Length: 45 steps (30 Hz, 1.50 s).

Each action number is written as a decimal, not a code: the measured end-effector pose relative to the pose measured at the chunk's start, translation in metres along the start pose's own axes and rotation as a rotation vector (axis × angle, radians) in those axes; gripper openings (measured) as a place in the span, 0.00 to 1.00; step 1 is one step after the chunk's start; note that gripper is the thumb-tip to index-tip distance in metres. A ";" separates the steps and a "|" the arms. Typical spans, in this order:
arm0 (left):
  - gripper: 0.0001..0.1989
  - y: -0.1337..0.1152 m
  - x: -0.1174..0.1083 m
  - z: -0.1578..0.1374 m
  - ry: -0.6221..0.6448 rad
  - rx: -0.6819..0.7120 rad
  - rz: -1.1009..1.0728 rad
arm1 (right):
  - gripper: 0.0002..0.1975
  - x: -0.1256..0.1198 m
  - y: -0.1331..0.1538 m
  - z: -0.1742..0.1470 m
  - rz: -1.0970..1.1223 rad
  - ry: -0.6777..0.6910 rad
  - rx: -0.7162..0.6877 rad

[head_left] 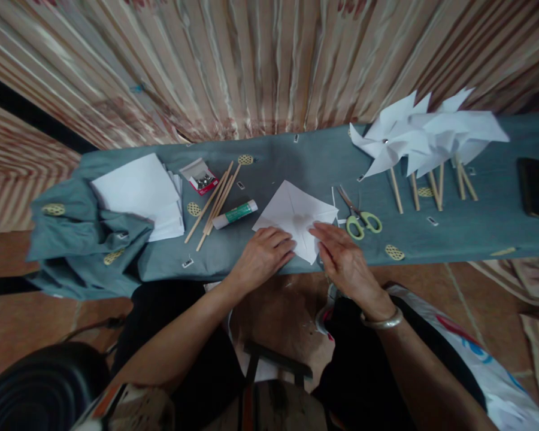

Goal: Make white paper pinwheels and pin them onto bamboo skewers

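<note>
A square sheet of white paper (291,206) with crossing crease lines lies turned cornerwise on the table before me. My left hand (266,251) rests on its lower left edge, fingers lying over the paper. On the lower right side, my right hand (341,254) touches the sheet with its fingertips, the fingers stretched out. Green-handled scissors (363,222) lie just right of the paper, blades pointing away from me. A glue stick (235,214) with a green label is near the paper's left corner, its end against several wooden sticks (213,206).
Left stand a stack of white paper (137,188) and an open red box (200,178) of small metal pieces. Several white paper pinwheels (426,134) on sticks lie at right. A dark phone (538,188) is at the far right of the cloth-covered table (291,158); a curtain (251,66) hangs behind.
</note>
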<state>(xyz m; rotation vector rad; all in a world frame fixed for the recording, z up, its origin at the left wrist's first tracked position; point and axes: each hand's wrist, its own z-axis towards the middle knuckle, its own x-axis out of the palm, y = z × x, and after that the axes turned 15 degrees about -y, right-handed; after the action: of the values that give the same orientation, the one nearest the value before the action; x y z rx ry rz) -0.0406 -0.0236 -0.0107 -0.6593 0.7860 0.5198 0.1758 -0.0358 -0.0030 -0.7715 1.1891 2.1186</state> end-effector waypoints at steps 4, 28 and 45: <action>0.12 -0.001 0.000 0.001 -0.029 0.000 0.004 | 0.19 0.000 0.000 0.001 0.017 -0.004 0.026; 0.09 -0.002 0.001 0.001 -0.128 -0.026 -0.044 | 0.04 0.016 -0.001 0.012 0.310 -0.118 0.286; 0.12 0.000 0.003 -0.003 -0.120 -0.121 -0.138 | 0.04 0.034 0.002 0.021 0.176 -0.193 0.297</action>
<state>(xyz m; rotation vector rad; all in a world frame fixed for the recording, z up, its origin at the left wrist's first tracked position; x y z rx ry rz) -0.0396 -0.0251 -0.0145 -0.7815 0.5954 0.4792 0.1473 -0.0115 -0.0170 -0.3322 1.4642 2.0334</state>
